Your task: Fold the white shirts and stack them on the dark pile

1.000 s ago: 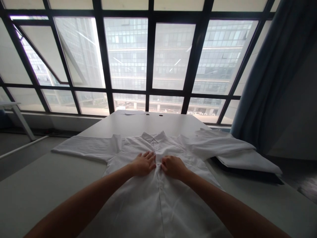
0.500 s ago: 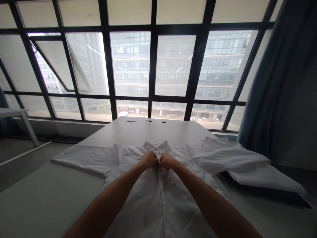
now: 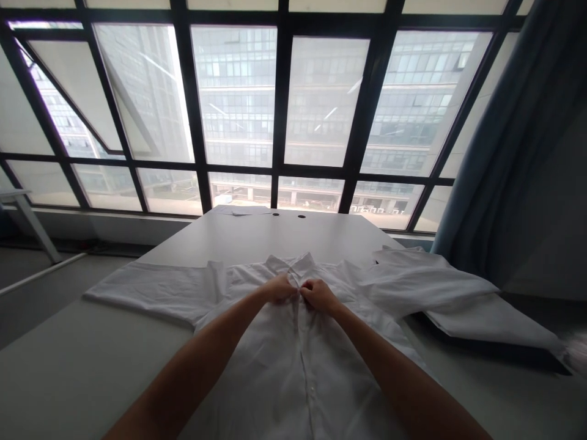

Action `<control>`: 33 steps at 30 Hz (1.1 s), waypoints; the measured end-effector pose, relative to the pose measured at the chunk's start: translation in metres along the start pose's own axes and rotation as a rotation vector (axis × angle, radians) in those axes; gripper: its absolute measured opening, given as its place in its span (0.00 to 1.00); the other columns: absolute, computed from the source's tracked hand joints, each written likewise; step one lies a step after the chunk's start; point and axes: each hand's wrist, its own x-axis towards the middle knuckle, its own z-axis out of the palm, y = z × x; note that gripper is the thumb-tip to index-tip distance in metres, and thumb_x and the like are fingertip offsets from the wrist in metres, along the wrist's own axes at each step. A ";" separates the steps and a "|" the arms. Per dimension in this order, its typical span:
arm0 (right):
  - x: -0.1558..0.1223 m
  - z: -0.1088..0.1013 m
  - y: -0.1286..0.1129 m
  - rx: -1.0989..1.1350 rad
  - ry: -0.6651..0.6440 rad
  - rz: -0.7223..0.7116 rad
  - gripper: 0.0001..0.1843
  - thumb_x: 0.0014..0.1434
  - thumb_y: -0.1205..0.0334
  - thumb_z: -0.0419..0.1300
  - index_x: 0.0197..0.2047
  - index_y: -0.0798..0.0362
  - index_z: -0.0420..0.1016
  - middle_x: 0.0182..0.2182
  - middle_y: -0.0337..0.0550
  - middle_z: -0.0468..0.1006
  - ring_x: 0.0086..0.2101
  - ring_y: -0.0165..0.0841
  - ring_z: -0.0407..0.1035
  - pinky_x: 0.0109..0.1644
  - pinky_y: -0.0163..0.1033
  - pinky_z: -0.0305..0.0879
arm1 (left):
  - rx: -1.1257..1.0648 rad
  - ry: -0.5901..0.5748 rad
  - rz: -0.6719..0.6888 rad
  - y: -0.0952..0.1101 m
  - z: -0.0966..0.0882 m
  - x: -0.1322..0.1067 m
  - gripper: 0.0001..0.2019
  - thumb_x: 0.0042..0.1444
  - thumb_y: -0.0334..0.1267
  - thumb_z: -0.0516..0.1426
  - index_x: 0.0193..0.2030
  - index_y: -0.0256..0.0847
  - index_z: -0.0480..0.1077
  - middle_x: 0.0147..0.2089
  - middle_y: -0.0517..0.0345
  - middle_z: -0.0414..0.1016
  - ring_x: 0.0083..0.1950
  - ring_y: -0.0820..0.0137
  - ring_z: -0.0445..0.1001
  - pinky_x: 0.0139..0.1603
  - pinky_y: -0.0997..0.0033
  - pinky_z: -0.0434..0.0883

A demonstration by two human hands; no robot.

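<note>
A white button-up shirt (image 3: 257, 360) lies spread on the table, its collar (image 3: 293, 263) pointing away from me and its sleeves stretched out to both sides. Just below the collar, my left hand (image 3: 279, 288) pinches the shirt's front edge. My right hand (image 3: 318, 296) meets it there, fingertips closed on the other edge of the front placket. The fingertips of both hands nearly touch, and whatever small button sits between them is hidden. Lower down, the placket runs toward me with a few small buttons faintly showing.
The white table (image 3: 257, 235) reaches toward the windows, with paper-like sheets (image 3: 241, 210) at its far edge. On the right, folded white cloth (image 3: 495, 318) lies over a dark flat item (image 3: 513, 355) under the sleeve. A blue curtain (image 3: 481, 201) hangs beyond. Something blurred shows at the right edge.
The view has tipped slightly downward. My hands stay at the upper placket; the right fingers have shifted and turned, and more of the placket below shows.
</note>
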 end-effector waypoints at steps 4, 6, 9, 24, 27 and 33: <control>-0.001 0.005 0.006 0.315 -0.050 -0.021 0.04 0.50 0.65 0.54 0.25 0.53 0.68 0.14 0.31 0.68 0.14 0.25 0.63 0.18 0.28 0.57 | -0.105 -0.023 -0.039 -0.004 0.004 -0.012 0.16 0.55 0.40 0.55 0.19 0.39 0.60 0.15 0.66 0.59 0.14 0.78 0.58 0.16 0.78 0.53; -0.002 0.008 0.008 0.385 -0.061 -0.074 0.04 0.49 0.64 0.54 0.25 0.53 0.68 0.15 0.31 0.69 0.15 0.25 0.63 0.18 0.29 0.58 | -0.154 -0.005 -0.009 -0.006 0.007 -0.017 0.15 0.56 0.42 0.55 0.21 0.39 0.61 0.16 0.67 0.60 0.14 0.79 0.58 0.16 0.79 0.52; -0.004 0.011 0.011 0.394 -0.041 -0.137 0.05 0.47 0.63 0.54 0.25 0.54 0.70 0.16 0.32 0.70 0.15 0.26 0.63 0.18 0.29 0.58 | -0.181 0.015 0.034 -0.007 0.010 -0.020 0.16 0.56 0.44 0.56 0.21 0.39 0.61 0.16 0.67 0.61 0.14 0.80 0.58 0.15 0.80 0.51; -0.001 0.011 0.017 0.226 0.021 -0.215 0.12 0.52 0.56 0.56 0.28 0.56 0.76 0.18 0.39 0.75 0.17 0.28 0.67 0.21 0.31 0.60 | -0.198 0.050 0.085 -0.008 0.014 -0.019 0.16 0.55 0.43 0.56 0.20 0.38 0.64 0.16 0.64 0.65 0.15 0.78 0.62 0.16 0.78 0.55; -0.002 0.011 0.016 0.143 0.074 -0.239 0.14 0.53 0.54 0.57 0.27 0.56 0.76 0.19 0.40 0.76 0.19 0.29 0.68 0.23 0.31 0.61 | -0.201 0.043 0.072 -0.009 0.014 -0.019 0.17 0.57 0.44 0.55 0.22 0.37 0.65 0.18 0.63 0.66 0.15 0.77 0.64 0.17 0.78 0.57; -0.005 0.014 0.011 0.015 0.198 -0.247 0.10 0.50 0.58 0.60 0.28 0.56 0.78 0.22 0.43 0.79 0.24 0.33 0.71 0.27 0.33 0.62 | -0.182 0.087 0.050 -0.011 0.018 -0.016 0.19 0.56 0.50 0.58 0.23 0.36 0.67 0.18 0.64 0.66 0.15 0.79 0.62 0.15 0.79 0.54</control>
